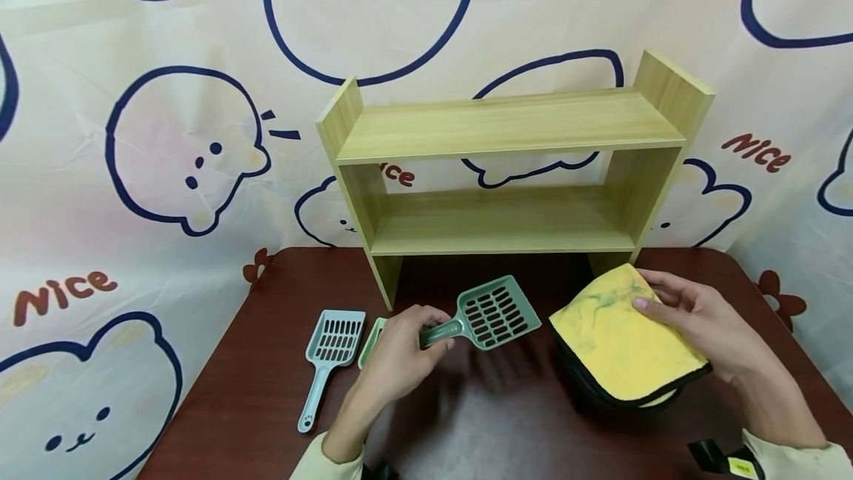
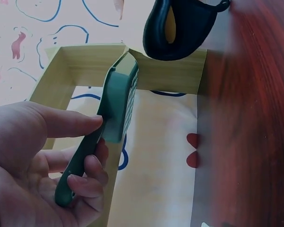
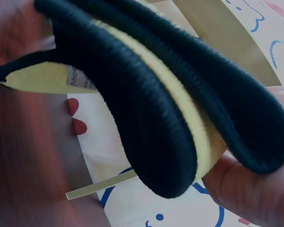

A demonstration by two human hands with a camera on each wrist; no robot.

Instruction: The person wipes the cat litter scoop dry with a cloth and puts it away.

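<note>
My left hand (image 1: 398, 355) grips the handle of a dark green slotted litter scoop (image 1: 494, 311), held above the table. In the left wrist view, thumb and fingers close round the handle of that scoop (image 2: 117, 99), seen edge-on. My right hand (image 1: 700, 324) pinches a folded yellow cloth (image 1: 623, 339) with black edging, thumb on top and fingers beneath. The right wrist view shows the cloth's thick dark folds (image 3: 146, 104), a loop and a printed label. A pale blue litter scoop (image 1: 333, 343) lies on the table, and beside it a light green object (image 1: 371, 343) is mostly behind my left hand.
A two-tier light wood shelf (image 1: 506, 128) stands at the back of the dark reddish-brown table (image 1: 233, 406). Behind it hangs a white cartoon-printed backdrop (image 1: 67, 132).
</note>
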